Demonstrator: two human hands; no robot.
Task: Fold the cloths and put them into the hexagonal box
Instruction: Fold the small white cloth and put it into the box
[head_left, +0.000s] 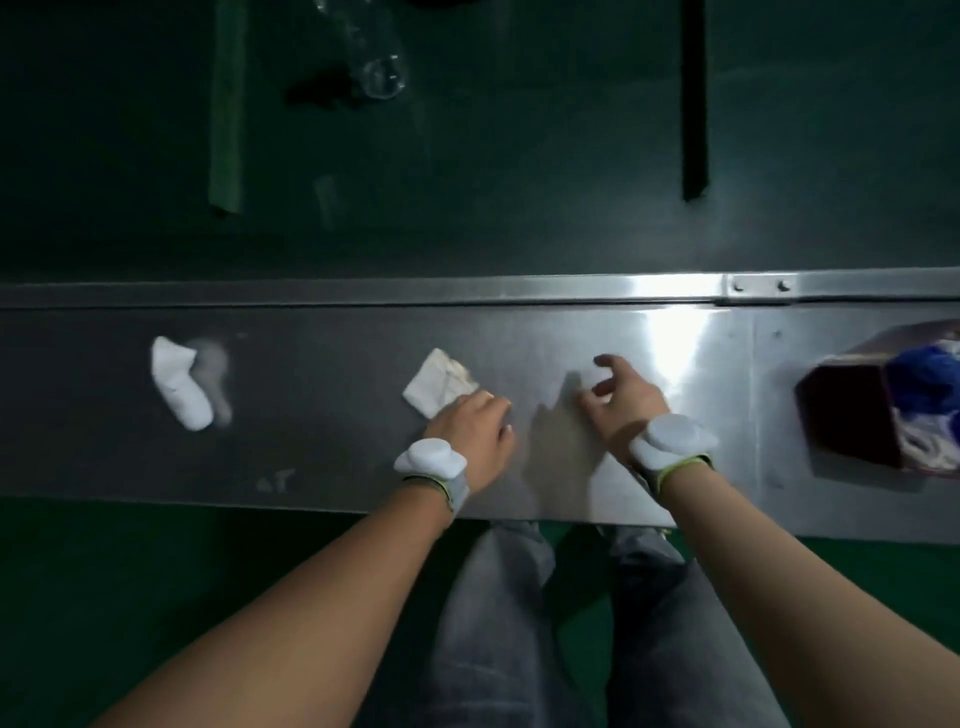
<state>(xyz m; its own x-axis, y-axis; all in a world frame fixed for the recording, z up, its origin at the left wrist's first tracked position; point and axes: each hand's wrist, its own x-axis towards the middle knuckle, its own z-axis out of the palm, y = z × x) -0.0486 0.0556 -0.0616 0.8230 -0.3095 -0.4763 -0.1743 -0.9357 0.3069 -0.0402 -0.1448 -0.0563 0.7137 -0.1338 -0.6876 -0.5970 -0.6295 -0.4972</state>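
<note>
A folded white cloth (439, 387) lies in the middle of the steel table (322, 457). My left hand (475, 439) rests on its near right corner, fingers curled over the edge. My right hand (623, 397) hovers just right of it over bare metal, fingers spread, holding nothing. Another white cloth (179, 382), loosely bunched, lies far to the left, apart from both hands. The dark hexagonal box (844, 415) stands at the right end of the table, with blue and white cloths (927, 395) inside.
A raised metal rail (363, 293) runs along the table's far edge. Beyond it, on the dark green floor, lie a clear plastic bottle (382, 73) and a black bar (693, 104). My legs are below the near edge.
</note>
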